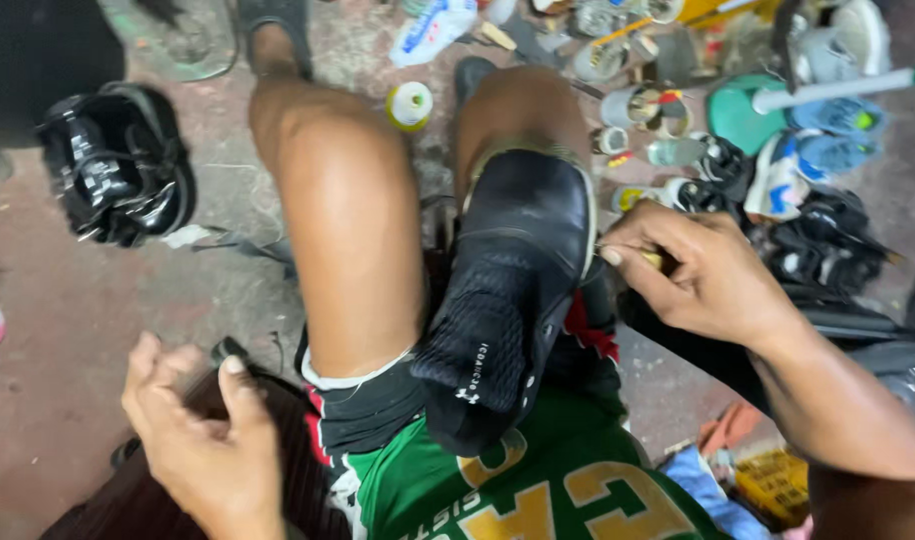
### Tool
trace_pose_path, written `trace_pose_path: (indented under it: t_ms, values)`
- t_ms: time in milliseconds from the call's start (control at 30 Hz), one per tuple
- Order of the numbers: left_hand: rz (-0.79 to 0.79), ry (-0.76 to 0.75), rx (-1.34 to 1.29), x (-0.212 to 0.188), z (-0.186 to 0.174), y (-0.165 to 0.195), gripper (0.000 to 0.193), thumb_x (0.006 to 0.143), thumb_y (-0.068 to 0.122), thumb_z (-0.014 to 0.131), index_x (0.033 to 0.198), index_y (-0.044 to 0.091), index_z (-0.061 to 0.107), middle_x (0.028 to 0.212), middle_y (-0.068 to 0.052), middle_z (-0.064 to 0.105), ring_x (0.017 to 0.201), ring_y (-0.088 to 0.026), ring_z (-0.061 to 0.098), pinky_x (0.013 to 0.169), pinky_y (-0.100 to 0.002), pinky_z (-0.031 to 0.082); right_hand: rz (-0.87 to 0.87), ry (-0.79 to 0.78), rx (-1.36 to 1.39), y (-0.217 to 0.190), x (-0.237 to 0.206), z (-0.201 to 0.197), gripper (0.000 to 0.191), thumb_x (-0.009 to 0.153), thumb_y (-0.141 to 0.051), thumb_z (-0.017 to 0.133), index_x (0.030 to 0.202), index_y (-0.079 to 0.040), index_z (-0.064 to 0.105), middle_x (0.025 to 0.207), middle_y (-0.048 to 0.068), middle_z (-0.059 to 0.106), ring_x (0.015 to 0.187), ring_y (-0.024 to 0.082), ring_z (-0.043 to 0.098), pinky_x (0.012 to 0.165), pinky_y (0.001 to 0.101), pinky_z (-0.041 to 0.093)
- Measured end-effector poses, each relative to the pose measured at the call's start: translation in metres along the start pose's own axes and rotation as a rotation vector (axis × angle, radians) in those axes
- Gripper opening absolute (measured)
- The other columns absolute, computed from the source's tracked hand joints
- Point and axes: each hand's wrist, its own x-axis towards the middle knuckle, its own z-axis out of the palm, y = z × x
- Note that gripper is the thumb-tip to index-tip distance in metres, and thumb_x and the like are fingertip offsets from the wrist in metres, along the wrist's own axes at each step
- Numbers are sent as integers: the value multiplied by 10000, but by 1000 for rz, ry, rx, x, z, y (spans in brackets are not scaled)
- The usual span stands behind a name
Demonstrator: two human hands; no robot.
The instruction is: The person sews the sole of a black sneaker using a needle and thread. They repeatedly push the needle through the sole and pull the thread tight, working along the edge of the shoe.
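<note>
Black shoe (pixel 513 290): knit sneaker with pale sole edge, wedged sole-side right between the seated person's bare knees, toe toward the floor beyond, collar toward the green jersey (pixel 538 490). Right hand (pixel 703 275): at the shoe's right edge, thumb and forefinger pinched closed on a small yellowish tool (pixel 655 260) whose tip meets the sole seam; what kind of tool cannot be told. Left hand (pixel 203 435): lower left, well apart from the shoe, fingers curled with thumb up, grip loosely closed; a thin thread may run through it, too fine to confirm. Thread spool (pixel 409 105): white with yellow-green rim, upright on the floor (pixel 58 330) between the knees, beyond the shoe. Black bag (pixel 118 165): glossy, crumpled, on the floor at left. Clutter at upper right: tape rolls (pixel 638 105), a teal lid (pixel 740 118), blue-and-white shoes (pixel 833 140), and a heap of black footwear (pixel 828 245), all lying close together on the floor. Yellow crate (pixel 775 485): lower right, beside the right forearm.
</note>
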Motion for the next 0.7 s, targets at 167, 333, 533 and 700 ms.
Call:
trace_pose_path:
  t_ms: [167, 333, 533, 700]
  values:
    - [140, -379, -146, -10, 13, 49, 616, 837, 92, 726, 1422, 40, 540, 1078, -109, 696, 943, -302, 643, 839, -398, 518, -6, 48, 13, 10, -9, 6, 103, 909, -63, 668, 1009, -49, 687, 865, 47, 728, 656, 109, 698, 524, 241, 539]
    - [-10, -343, -374, -31, 29, 46, 284, 836, 83, 819, 1103, 31, 736, 747, -27, 622, 612, -128, 559, 581, -267, 488, -40, 81, -23, 16, -12, 8, 81, 898, -72, 702, 975, -49, 700, 851, 48, 720, 673, 103, 678, 552, 255, 509]
    - [15, -69, -677, -63, 18, 18, 87, 935, 102, 708, 989, 43, 673, 1064, -107, 654, 728, -112, 595, 610, -232, 483, -78, 102, 83, 21, -20, 17, 55, 920, -69, 724, 966, -45, 706, 786, 36, 679, 667, 92, 616, 626, 252, 483]
    - [-123, -217, -1697, -70, 28, 15, 131, 1086, 153, 625, 1018, 46, 655, 846, -114, 671, 666, -124, 522, 593, -228, 404, -73, 84, 109, 16, -20, 18, 103, 914, -71, 711, 1010, -37, 727, 791, 46, 687, 646, 103, 609, 609, 257, 478]
